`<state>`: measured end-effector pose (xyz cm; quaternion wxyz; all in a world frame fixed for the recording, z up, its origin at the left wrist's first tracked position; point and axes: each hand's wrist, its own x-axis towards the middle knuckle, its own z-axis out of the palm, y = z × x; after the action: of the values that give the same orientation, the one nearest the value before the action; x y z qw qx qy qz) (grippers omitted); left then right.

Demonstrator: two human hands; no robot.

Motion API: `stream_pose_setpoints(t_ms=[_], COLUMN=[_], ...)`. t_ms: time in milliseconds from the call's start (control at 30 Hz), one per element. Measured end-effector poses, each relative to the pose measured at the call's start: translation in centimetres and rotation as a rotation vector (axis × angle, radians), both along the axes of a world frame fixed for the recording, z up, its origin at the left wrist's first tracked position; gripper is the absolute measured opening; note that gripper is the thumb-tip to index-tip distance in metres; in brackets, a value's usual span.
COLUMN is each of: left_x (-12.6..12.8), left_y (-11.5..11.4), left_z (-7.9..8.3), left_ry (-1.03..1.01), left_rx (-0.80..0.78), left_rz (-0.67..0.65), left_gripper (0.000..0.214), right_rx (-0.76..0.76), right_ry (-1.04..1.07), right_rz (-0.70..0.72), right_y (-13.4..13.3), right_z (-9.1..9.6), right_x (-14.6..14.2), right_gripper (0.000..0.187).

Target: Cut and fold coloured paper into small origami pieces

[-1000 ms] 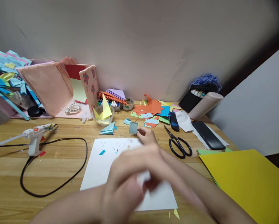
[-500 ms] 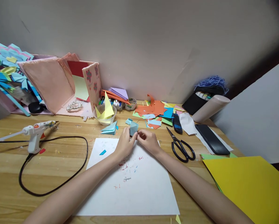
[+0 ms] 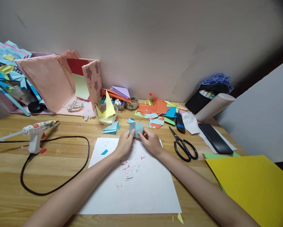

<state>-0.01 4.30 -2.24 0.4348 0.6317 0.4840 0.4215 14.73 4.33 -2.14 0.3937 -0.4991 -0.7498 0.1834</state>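
Between my two hands, at the far edge of the white sheet, is a small light-blue piece of paper. My left hand pinches its left lower edge, thumb on the near face. With thumb and fingers, my right hand grips the lower right edge. The paper stands roughly upright, its near face flat toward me; my fingers hide its bottom. Just left of it lie folded light-blue paper pieces. A small blue scrap rests on the white sheet, which bears red and blue marks.
A glue gun with a looped black cord lies left. Black-handled scissors, a utility knife and a phone lie right, near yellow paper. Behind are coloured scraps, a bowl and a pink box.
The light-blue paper has turned from a folded, angled shape to a flatter face toward me. Both thumbs have shifted onto its lower edge. The view has tilted slightly.
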Motion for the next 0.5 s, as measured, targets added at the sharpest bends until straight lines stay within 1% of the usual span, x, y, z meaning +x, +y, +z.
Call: stream_pose_setpoints(t_ms=[100, 167, 233, 267, 300, 367, 400, 500], left_x=[-0.1, -0.1, -0.2, -0.3, -0.4, -0.7, -0.8, -1.2], left_y=[0.1, 0.1, 0.2, 0.3, 0.4, 0.7, 0.8, 1.2], left_z=[-0.2, -0.2, 0.0, 0.0, 0.1, 0.2, 0.3, 0.6], left_ry=[-0.081, -0.092, -0.109, -0.133, -0.164, -0.223, -0.242, -0.259], left_rx=[-0.102, -0.157, -0.166, -0.155, -0.144, -0.132, -0.137, -0.165], left_rz=[0.009, -0.031, -0.046, -0.034, -0.011, 0.032, 0.040, 0.050], left_gripper=[0.042, 0.041, 0.038, 0.037, 0.036, 0.034, 0.033, 0.030], right_rx=[-0.107, -0.154, -0.176, -0.178, -0.178, -0.185, -0.194, -0.189], right_ry=[0.231, 0.380, 0.464, 0.470, 0.452, 0.383, 0.351, 0.294], right_rz=[0.020, 0.039, 0.077, 0.101, 0.129, 0.179, 0.198, 0.213], right_y=[0.1, 0.1, 0.1, 0.0, 0.0, 0.0, 0.0, 0.1], right_z=[0.1, 0.1, 0.0, 0.0, 0.0, 0.1, 0.1, 0.4], right_x=[0.0, 0.0, 0.1, 0.2, 0.2, 0.4, 0.5, 0.7], right_gripper=[0.011, 0.022, 0.035, 0.037, 0.035, 0.025, 0.023, 0.033])
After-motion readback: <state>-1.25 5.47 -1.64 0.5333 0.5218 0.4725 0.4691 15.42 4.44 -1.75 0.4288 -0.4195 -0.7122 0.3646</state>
